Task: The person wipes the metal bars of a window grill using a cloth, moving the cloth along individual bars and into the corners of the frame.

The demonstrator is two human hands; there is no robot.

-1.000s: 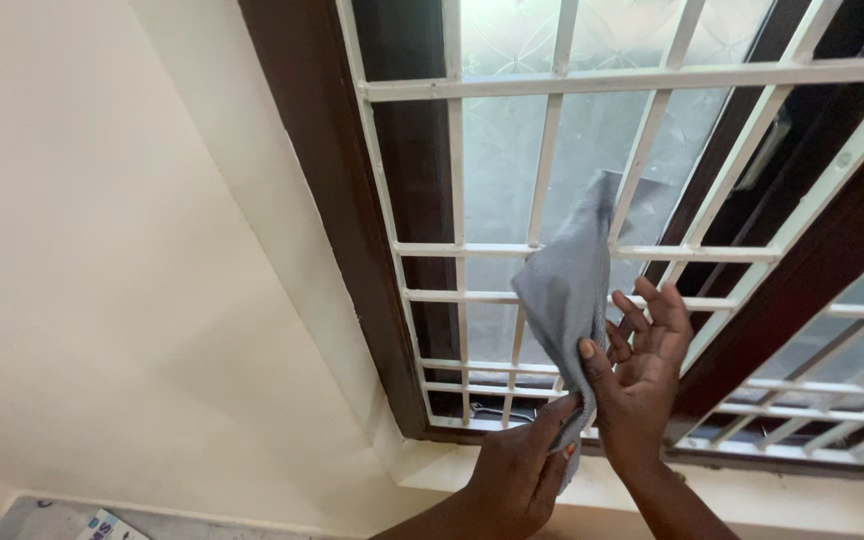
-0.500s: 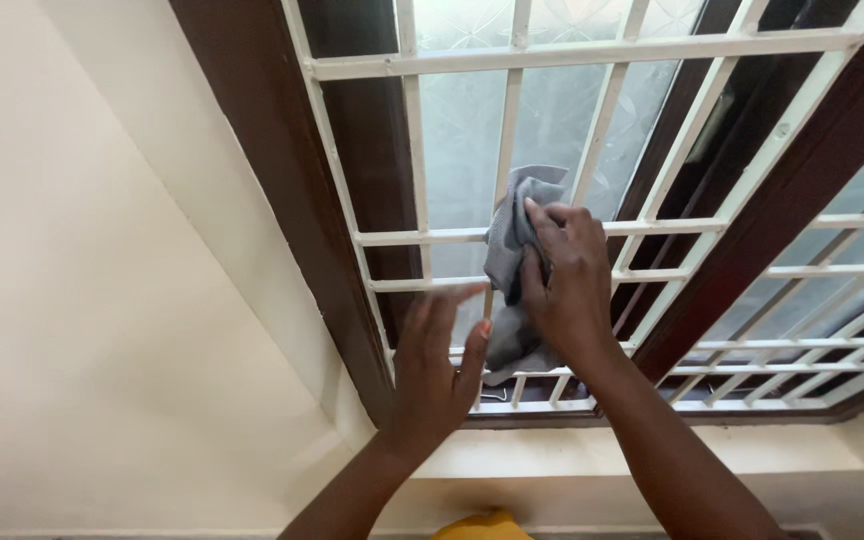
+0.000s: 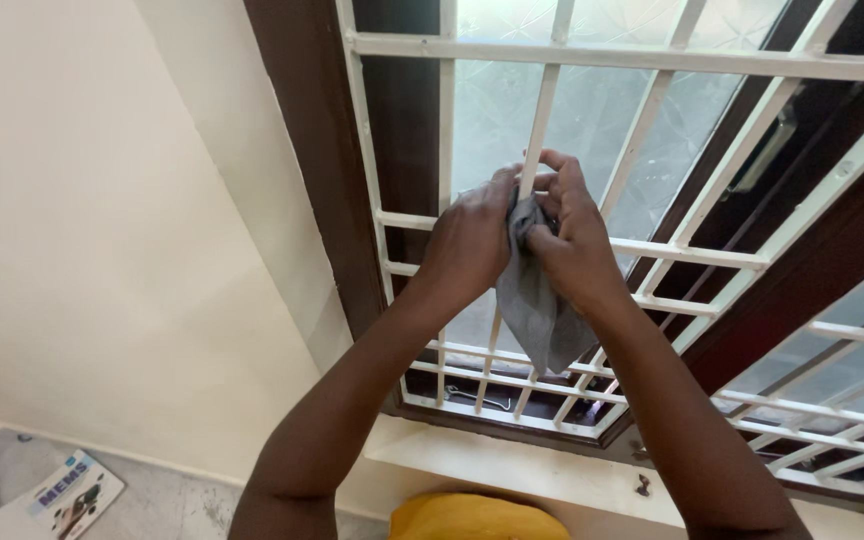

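A grey cloth (image 3: 537,305) hangs from both hands in front of a white metal window grille (image 3: 642,58). My left hand (image 3: 467,240) and my right hand (image 3: 572,235) are closed together on the cloth's upper end, which is bunched around one vertical bar of the grille. The rest of the cloth droops below my hands. Behind the bars is frosted patterned glass (image 3: 497,110) in a dark brown wooden frame (image 3: 307,160).
A cream wall (image 3: 102,230) lies to the left. A pale window sill (image 3: 512,465) runs below the grille, with a yellow object (image 3: 477,518) under it. A printed booklet (image 3: 57,498) lies on the floor at lower left. An opened window sash (image 3: 802,270) stands at right.
My left hand rose from below the cloth and joined my right hand on it. The cloth went from hanging spread out to bunched around a vertical bar.
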